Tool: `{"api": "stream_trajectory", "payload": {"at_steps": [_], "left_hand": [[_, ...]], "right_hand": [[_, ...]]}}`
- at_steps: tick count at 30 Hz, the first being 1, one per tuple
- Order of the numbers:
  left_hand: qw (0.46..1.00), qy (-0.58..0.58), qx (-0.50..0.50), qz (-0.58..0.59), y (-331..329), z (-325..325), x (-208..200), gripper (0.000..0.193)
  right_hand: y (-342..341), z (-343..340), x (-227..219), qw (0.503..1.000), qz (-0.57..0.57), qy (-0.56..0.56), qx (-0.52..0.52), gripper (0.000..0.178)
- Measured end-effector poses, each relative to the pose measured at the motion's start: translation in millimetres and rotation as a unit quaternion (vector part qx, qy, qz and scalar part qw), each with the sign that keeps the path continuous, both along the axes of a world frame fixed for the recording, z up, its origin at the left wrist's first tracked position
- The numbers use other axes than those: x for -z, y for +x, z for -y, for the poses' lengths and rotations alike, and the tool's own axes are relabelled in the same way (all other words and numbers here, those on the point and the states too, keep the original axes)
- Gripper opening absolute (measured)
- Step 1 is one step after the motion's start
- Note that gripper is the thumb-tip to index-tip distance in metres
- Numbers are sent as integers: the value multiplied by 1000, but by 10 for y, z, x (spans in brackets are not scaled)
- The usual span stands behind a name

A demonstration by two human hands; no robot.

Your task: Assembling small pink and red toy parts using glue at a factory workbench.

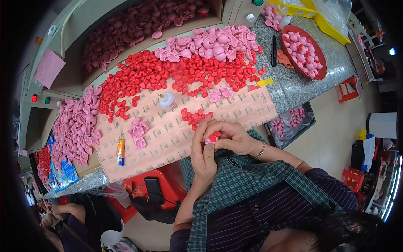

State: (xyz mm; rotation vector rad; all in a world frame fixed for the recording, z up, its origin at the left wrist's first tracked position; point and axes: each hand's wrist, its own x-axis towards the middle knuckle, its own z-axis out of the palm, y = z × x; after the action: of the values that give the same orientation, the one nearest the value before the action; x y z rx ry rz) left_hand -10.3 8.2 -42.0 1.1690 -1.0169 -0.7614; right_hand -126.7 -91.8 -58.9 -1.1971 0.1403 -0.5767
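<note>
Pink shells (77,126), thin and cupped, lie heaped at the far left, beside a pale patterned sheet (159,140) spread over the worktop (289,90). On the sheet's left part rests an orange-and-blue tube (121,152), and to its right sit a few loose pink petals (137,129). Next comes a small white bottle (168,101), upright with a narrow tip, just in front of a wide band of glossy red pieces (180,71). A small red cluster (195,117) lies right at the fingertips of the left hand (204,157). That hand's grip is closed on a small pink-and-red piece (213,138), held between both hands above the sheet's near edge; the right hand (233,136) pinches it from the other side, thumb and fingers curled in. Beyond them, two open pink halves (221,94) lie side by side. Farther right are a yellow strip (265,82), a slim black tool (274,51) and a red bowl (319,48) filled with rounded pink-and-red pieces.
</note>
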Motion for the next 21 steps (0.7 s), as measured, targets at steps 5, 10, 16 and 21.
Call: {"api": "stream_trajectory", "payload": {"at_steps": [5,10,16,21], "left_hand": [[999,-32,-5,7,-8,15,52,44],[999,-44,-13,21,-5,26,73,43],[998,-54,-15,19,-3,28,98,42],[998,-58,-15,19,-6,32,121,41]], "right_hand": [[-9,-24,12,1000,-6,-12,3,30],[-6,-35,19,1000,-9,-6,4,29],[-19,-28,46,1000,-20,-15,6,29],[-21,-15,21,999,-30,-17,7,28]]}}
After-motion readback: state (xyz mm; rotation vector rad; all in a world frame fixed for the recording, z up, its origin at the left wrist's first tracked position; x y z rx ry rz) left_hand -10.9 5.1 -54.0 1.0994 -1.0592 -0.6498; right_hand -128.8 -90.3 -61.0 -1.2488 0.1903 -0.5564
